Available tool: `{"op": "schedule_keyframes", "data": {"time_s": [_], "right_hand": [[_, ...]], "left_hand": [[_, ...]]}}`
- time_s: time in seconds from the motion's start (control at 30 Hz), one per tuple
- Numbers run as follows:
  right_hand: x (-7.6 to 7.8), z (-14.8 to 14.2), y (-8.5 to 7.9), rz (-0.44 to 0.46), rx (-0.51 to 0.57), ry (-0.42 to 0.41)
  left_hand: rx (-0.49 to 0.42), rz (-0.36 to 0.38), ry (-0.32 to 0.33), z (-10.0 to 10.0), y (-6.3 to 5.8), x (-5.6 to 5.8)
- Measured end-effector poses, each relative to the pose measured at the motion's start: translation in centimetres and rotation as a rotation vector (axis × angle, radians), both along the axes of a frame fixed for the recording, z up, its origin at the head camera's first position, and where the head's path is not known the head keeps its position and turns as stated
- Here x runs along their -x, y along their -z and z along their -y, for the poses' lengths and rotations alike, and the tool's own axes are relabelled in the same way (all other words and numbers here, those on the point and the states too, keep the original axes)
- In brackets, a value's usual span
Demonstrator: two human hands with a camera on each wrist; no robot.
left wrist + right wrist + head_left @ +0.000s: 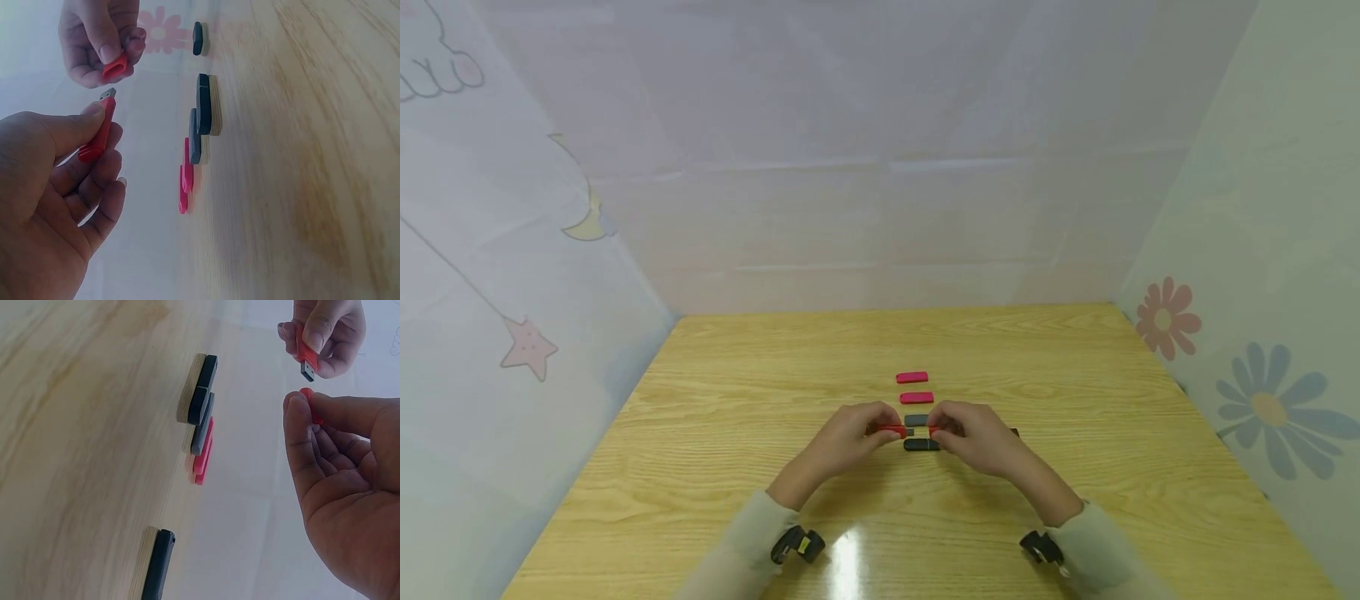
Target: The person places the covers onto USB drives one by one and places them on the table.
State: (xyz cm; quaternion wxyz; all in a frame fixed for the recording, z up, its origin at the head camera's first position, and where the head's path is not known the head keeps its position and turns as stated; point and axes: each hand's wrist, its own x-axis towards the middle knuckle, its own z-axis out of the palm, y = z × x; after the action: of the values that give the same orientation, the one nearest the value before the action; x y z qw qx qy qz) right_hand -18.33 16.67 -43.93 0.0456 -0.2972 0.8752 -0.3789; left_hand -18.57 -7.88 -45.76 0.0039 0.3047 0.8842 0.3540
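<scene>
Between thumb and fingers, my left hand [850,435] pinches a red USB stick [100,128], its metal plug bare and pointing at the other hand. My right hand [977,435] pinches a small red cap [115,67], whose hollow end faces the plug. Stick and cap are a short gap apart, both held above the table. Below and behind the hands lie a black USB stick [921,445], a grey one [916,420] and two pink ones [916,397] [912,377], in a column.
Another dark stick [159,565] lies to the right, mostly hidden behind my right hand in the head view. The wooden table [760,367] ends at a pale cloth backdrop [880,233], with printed cloth on both sides.
</scene>
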Motion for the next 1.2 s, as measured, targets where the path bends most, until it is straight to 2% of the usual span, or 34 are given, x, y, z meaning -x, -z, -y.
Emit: {"op": "schedule_keyframes", "data": {"time_s": [0.47, 0.8, 1.03, 1.2], "right_hand": [[0.1, 0.5, -0.3, -0.004, 0.012, -0.004], [0.2, 0.6, 0.0, -0.006, 0.035, -0.017], [0.2, 0.9, 0.0, 0.026, 0.052, -0.014], [0.1, 1.1, 0.1, 0.043, 0.069, -0.007]], "left_hand": [[0.007, -0.020, 0.020, -1.0, -0.7, 0.2], [0.018, -0.042, 0.017, -1.2, -0.5, 0.4], [-0.012, -0.052, 0.054, -1.4, -0.3, 0.3], [-0.028, -0.057, 0.049, -1.7, -0.3, 0.3]]}}
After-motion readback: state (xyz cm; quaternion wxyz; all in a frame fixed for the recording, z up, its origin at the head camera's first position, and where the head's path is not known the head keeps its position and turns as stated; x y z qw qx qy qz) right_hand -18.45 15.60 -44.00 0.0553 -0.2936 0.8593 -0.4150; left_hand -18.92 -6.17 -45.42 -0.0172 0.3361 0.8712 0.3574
